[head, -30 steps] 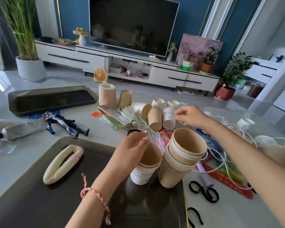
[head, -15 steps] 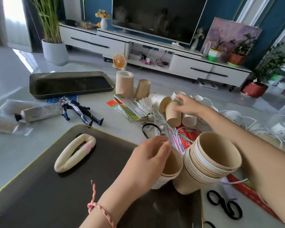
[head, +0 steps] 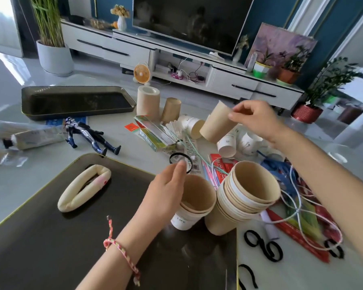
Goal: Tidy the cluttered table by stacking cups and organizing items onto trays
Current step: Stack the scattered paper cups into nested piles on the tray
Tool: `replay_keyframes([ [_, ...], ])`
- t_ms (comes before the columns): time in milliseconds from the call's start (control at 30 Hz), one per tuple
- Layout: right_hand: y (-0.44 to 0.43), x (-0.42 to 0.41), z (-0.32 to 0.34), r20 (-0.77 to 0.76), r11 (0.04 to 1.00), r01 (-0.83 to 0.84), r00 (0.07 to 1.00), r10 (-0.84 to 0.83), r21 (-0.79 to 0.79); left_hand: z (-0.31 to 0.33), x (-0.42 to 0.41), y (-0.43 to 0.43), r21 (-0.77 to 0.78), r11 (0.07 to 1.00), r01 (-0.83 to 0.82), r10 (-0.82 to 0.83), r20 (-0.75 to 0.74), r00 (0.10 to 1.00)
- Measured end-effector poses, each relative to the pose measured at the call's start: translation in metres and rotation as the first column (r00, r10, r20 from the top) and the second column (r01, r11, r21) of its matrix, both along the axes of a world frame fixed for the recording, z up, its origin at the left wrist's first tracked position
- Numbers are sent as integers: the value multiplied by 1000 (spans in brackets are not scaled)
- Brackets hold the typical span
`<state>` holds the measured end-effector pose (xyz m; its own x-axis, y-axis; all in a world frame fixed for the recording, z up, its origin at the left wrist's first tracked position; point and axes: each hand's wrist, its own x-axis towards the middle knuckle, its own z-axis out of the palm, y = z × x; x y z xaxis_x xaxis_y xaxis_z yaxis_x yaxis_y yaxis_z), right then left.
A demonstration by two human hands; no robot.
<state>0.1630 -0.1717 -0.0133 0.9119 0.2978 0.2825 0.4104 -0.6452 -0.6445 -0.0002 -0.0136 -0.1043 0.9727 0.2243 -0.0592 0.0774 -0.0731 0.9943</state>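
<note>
Brown cup (head: 215, 126) in right hand (head: 258, 120), stack (head: 197, 195) in left hand (head: 166, 191)

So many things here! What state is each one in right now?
right hand: pinches the brown cup
brown cup: held in the air, tilted
left hand: holds the short cup stack at its rim
short cup stack: standing on the near tray
tall cup stack: leaning
television: off
toy figure: lying down

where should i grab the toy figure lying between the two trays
Take the toy figure by its torso, coming down from above, fingers across its width. It lies flat on the table, limbs splayed; the torso is the thickest, most central part, so it should lift level.
</note>
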Motion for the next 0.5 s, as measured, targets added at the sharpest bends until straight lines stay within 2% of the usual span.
replay_keyframes([
  [100, -3, -64, 27, 79, 987, -158, 984, 158, -4, 4, 2, 2, -138, 989, -43, 28, -113, 993],
  [200, 2, -114, 42, 147, 962, -220, 959, 244, -160, 7, -1, 2, -222, 973, -67, 27, -178, 984],
  [367, 18, -149, 29, 190, 882, -234, 924, 333, -409, 5, 0, 2, -226, 972, -67, 26, -180, 983],
  [500, 24, -157, 15, 83, 783, -270, 922, 377, -560, 6, -2, 3, -172, 981, -92, 72, -123, 990],
])
